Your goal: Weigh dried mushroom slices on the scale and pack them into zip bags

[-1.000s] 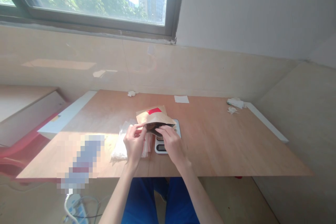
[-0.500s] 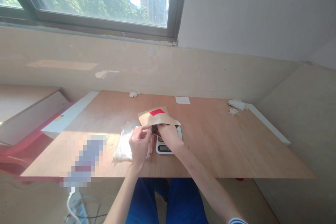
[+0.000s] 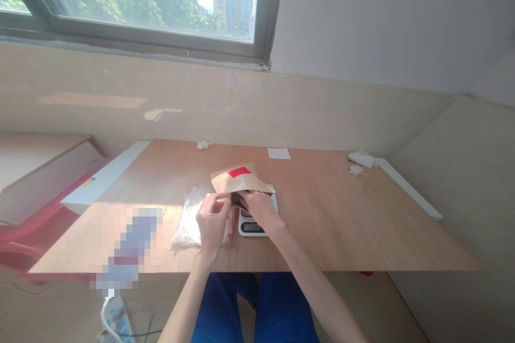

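Note:
A brown paper bag (image 3: 222, 179) with a red label lies partly over a white digital scale (image 3: 243, 229), its mouth facing me and gaping. My left hand (image 3: 212, 213) pinches the left edge of that mouth between thumb and fingers. The fingers of my right hand (image 3: 258, 204) reach inside the bag, so their tips and anything they touch are hidden. Just left of the scale, partly behind my left hand, lies a clear plastic bag (image 3: 188, 225) with whitish contents I cannot make out.
The wooden table (image 3: 341, 214) runs up to the wall. Along its back edge lie a white paper slip (image 3: 279, 154) and crumpled white scraps (image 3: 361, 159). A blurred-out object (image 3: 132, 241) lies at the front left, with a cable and a power strip (image 3: 118, 321) below.
My right hand has shifted very slightly within the bag's mouth. The left hand keeps its pinch, and the view has drifted a little.

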Available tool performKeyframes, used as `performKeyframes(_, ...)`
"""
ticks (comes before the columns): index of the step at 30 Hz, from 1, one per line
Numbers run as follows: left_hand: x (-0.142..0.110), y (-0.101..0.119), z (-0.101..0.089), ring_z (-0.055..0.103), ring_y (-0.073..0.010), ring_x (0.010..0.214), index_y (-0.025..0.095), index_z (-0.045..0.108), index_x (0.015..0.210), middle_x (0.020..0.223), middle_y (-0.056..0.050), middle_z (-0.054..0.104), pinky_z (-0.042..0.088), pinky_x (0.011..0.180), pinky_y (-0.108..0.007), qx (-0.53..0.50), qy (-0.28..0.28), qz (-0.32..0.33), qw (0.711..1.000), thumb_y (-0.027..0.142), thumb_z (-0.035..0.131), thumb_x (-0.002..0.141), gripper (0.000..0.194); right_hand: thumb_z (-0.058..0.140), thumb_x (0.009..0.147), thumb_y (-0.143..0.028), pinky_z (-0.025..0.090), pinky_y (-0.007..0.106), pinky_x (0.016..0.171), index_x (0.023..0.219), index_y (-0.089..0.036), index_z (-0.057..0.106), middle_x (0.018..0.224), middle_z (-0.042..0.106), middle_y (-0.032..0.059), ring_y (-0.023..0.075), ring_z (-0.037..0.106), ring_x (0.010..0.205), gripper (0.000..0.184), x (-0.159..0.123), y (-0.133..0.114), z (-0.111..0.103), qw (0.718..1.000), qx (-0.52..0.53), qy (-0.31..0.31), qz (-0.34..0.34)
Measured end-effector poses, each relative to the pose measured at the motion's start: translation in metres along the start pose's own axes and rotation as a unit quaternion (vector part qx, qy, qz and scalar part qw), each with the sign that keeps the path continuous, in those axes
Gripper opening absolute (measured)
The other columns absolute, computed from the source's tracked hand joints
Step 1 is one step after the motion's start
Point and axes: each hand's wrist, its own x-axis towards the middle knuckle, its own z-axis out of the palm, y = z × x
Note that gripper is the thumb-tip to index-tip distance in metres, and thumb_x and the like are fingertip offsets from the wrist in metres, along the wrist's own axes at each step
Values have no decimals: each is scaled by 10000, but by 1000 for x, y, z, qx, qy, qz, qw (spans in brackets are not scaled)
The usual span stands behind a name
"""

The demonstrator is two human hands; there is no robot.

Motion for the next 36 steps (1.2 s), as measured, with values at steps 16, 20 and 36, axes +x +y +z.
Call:
performKeyframes(16, 8, 4, -3, 587, -105, 602, 193, 659, 796, 737, 6, 497, 495, 452, -185, -5, 18, -15, 1000, 415, 579, 733, 244, 546, 815, -338, 504, 274, 716, 903, -207, 588, 906, 637, 37, 152, 614, 823, 164, -51, 21, -23, 854, 462, 204, 127)
performKeyframes(20, 9, 3, -4, 580, -100, 587, 200, 663, 816, 738, 8, 506, 489, 455, -188, 0, 24, -11, 1000, 420, 581, 730, 250, 621, 735, -403, 448, 225, 492, 909, -185, 570, 758, 627, 10, 106, 561, 557, 284, -62, 39, -6, 741, 598, 175, 251)
performKeyframes(36, 11, 2, -8, 584, -103, 575, 189, 651, 789, 746, 6, 509, 473, 448, -192, 14, 22, -7, 1000, 452, 583, 726, 279, 676, 607, -419, 443, 293, 637, 724, -136, 676, 676, 654, 46, 170, 571, 649, 306, -62, 80, 50, 807, 448, 156, 351)
